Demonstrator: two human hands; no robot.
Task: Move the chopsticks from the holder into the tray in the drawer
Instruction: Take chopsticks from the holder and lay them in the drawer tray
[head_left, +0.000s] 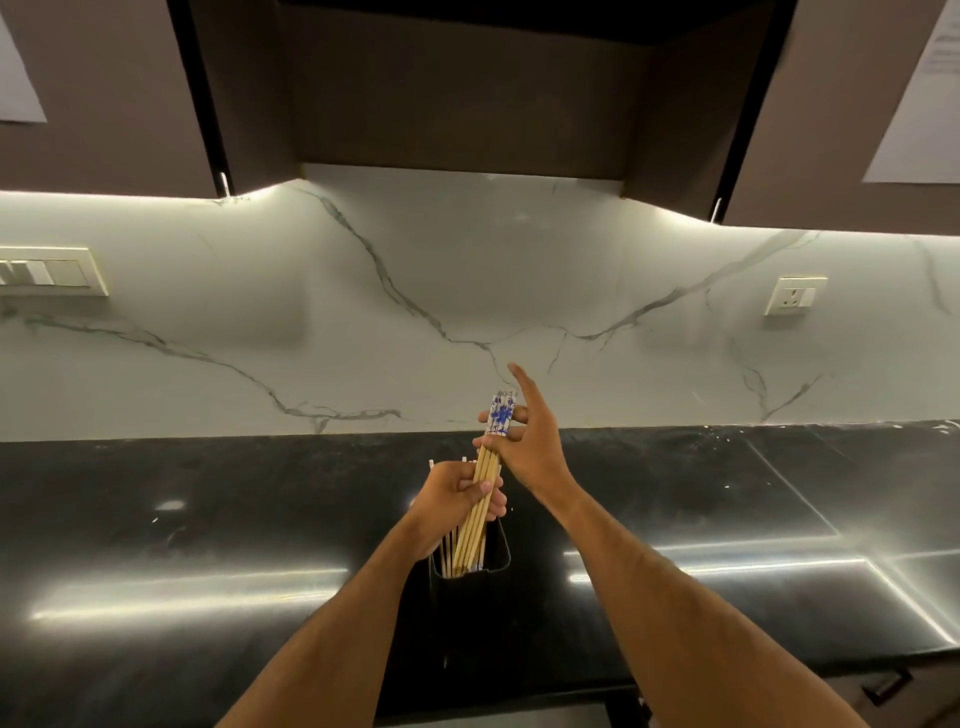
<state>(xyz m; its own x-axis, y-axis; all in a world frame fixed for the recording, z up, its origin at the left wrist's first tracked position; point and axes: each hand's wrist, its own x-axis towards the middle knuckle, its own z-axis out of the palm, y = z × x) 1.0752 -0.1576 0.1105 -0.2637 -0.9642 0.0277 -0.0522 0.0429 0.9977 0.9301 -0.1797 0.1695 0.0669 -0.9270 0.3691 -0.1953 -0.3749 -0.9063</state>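
You are gripping the chopsticks (485, 499) with your left hand (457, 499) curled mid-shaft and right hand (524, 441) pinching the patterned tops; their tips are sitting inside the holder (470, 597) below your fingers. Lift straight, bundled.

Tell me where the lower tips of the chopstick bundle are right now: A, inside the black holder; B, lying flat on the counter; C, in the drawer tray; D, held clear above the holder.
A: the chopsticks, gripped by both hands, still dip into the black holder.
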